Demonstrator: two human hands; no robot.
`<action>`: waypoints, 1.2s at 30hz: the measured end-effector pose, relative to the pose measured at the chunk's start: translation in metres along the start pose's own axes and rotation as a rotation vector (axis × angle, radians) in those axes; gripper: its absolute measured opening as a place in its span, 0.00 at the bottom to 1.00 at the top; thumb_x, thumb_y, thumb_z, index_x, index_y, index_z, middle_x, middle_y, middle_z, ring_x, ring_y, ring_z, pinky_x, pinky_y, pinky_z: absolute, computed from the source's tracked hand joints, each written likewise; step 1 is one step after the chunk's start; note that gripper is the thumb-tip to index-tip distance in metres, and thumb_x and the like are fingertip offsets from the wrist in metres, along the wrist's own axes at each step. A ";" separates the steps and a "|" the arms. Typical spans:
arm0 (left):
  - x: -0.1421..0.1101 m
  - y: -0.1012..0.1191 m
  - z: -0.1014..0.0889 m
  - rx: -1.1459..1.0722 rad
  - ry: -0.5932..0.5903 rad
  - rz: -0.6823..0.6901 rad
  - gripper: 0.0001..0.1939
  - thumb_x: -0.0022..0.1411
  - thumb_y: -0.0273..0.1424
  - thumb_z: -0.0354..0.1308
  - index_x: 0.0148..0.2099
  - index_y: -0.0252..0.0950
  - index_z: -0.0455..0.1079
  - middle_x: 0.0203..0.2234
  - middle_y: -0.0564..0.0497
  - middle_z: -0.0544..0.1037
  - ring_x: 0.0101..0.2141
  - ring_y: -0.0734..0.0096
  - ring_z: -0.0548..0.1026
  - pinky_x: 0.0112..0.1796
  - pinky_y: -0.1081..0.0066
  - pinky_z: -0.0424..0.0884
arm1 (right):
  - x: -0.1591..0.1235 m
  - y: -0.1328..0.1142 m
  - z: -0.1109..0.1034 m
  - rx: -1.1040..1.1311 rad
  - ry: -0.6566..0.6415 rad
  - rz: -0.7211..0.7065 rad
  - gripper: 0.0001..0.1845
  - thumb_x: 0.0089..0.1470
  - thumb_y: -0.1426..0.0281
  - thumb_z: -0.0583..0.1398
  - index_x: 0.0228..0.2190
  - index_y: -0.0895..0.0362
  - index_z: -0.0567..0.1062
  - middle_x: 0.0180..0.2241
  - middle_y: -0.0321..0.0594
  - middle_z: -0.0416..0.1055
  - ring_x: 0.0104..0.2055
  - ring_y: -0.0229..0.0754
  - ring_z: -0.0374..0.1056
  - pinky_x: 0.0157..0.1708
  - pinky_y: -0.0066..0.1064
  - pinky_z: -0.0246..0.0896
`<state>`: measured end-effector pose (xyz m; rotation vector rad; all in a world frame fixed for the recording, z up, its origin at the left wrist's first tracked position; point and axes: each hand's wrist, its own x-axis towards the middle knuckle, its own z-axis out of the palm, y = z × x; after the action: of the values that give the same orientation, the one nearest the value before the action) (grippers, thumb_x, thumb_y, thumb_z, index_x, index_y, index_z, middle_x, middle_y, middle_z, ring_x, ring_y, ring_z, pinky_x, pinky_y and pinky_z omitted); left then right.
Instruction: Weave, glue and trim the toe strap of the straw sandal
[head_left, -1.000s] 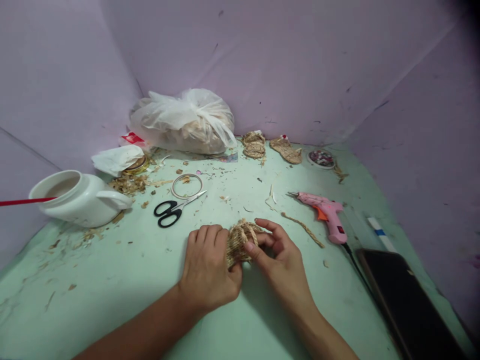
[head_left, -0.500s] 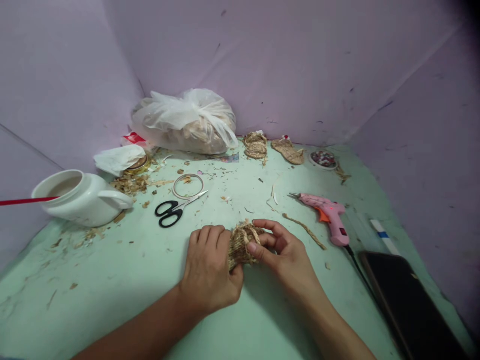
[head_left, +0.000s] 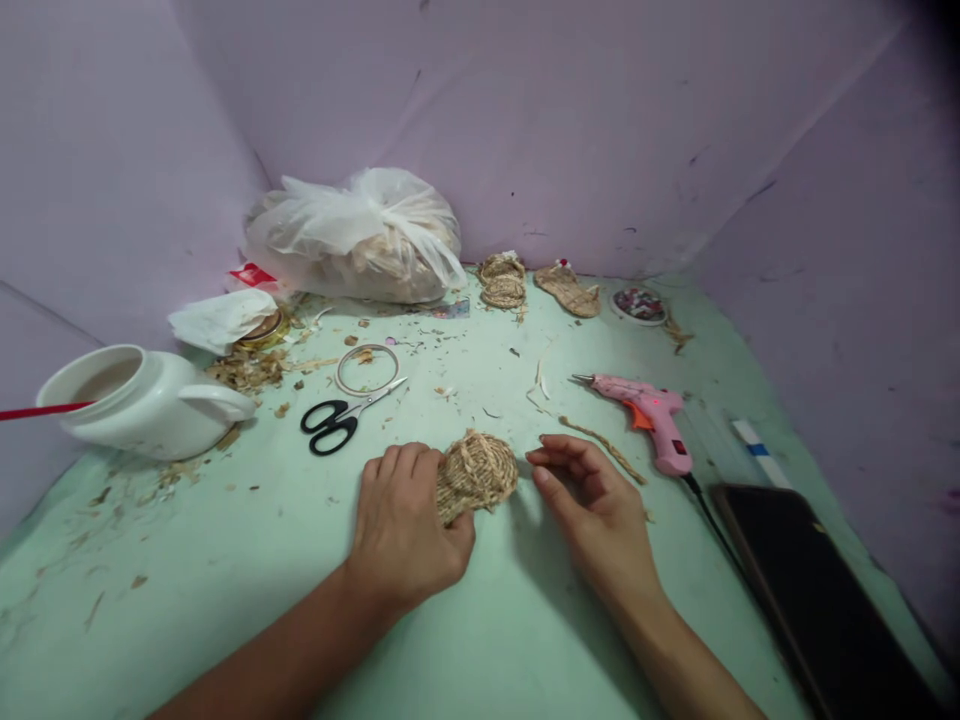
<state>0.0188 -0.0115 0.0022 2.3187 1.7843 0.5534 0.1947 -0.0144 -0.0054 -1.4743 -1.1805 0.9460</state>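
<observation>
My left hand [head_left: 405, 525] is closed round one end of a small woven straw sandal [head_left: 480, 472], whose rounded end and raised braided strap stick out to the right. The rest of the sandal is hidden under the hand. Just right of it, my right hand [head_left: 596, 495] is apart from the sandal, its fingers curled loosely with a gap between thumb and fingertips. A short twisted straw cord [head_left: 604, 447] lies behind the right hand. Farther right is a pink glue gun [head_left: 649, 415] with an orange trigger and a small red light.
Black-handled scissors [head_left: 349, 420] and a tape roll [head_left: 367, 370] lie left of centre. A white jug [head_left: 157, 405] stands at far left. Along the back are a tied plastic bag [head_left: 360, 240], two straw sandals [head_left: 568, 290] and a dish of beads [head_left: 639, 305]. A dark phone [head_left: 817, 590] lies right.
My right hand has let go of the strap and drawn back to the right. The left hand keeps its hold on the sandal, whose rounded end now shows.
</observation>
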 end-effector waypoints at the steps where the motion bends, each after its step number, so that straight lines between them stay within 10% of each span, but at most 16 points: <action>1: 0.000 0.000 0.000 0.009 -0.003 -0.002 0.14 0.47 0.31 0.55 0.39 0.32 0.65 0.33 0.43 0.71 0.37 0.54 0.67 0.38 0.56 0.62 | -0.001 0.000 0.002 -0.029 -0.009 -0.011 0.12 0.48 0.66 0.60 0.37 0.55 0.69 0.34 0.41 0.73 0.39 0.45 0.68 0.45 0.44 0.60; 8: 0.003 -0.003 -0.005 -0.218 0.061 -0.072 0.15 0.45 0.33 0.56 0.38 0.34 0.64 0.35 0.43 0.72 0.39 0.54 0.68 0.40 0.56 0.64 | -0.007 -0.002 0.005 0.035 0.028 -0.036 0.13 0.50 0.67 0.59 0.39 0.54 0.67 0.36 0.42 0.71 0.39 0.44 0.67 0.44 0.43 0.61; 12: 0.008 -0.008 -0.021 -0.949 -0.112 -0.413 0.15 0.43 0.36 0.56 0.35 0.35 0.66 0.30 0.47 0.73 0.32 0.60 0.71 0.34 0.59 0.67 | -0.006 -0.009 0.003 0.244 0.161 -0.014 0.16 0.48 0.65 0.60 0.40 0.53 0.66 0.39 0.43 0.69 0.41 0.43 0.66 0.41 0.39 0.63; 19: 0.011 -0.009 -0.030 -1.960 -0.476 -0.917 0.23 0.39 0.41 0.50 0.35 0.32 0.72 0.30 0.39 0.75 0.31 0.58 0.72 0.29 0.59 0.68 | -0.013 -0.013 0.013 0.465 -0.066 0.172 0.22 0.40 0.64 0.65 0.38 0.53 0.66 0.36 0.42 0.71 0.38 0.43 0.69 0.40 0.39 0.64; 29: 0.000 0.003 -0.021 -2.043 -0.609 -0.923 0.23 0.43 0.43 0.47 0.35 0.33 0.73 0.31 0.40 0.76 0.32 0.60 0.73 0.29 0.63 0.68 | -0.025 -0.024 0.016 0.527 -0.137 0.151 0.19 0.40 0.67 0.63 0.36 0.55 0.66 0.29 0.37 0.70 0.31 0.40 0.69 0.34 0.35 0.65; 36: -0.008 0.014 -0.025 -1.912 -0.423 -0.723 0.15 0.45 0.33 0.52 0.35 0.32 0.72 0.30 0.43 0.77 0.33 0.59 0.75 0.34 0.59 0.70 | -0.047 -0.030 0.020 0.344 0.012 -0.241 0.11 0.45 0.74 0.59 0.34 0.54 0.67 0.28 0.34 0.69 0.31 0.38 0.68 0.36 0.34 0.65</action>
<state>0.0199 -0.0254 0.0280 0.3825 0.7932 0.8651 0.1595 -0.0542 0.0194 -1.0390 -1.0948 0.9184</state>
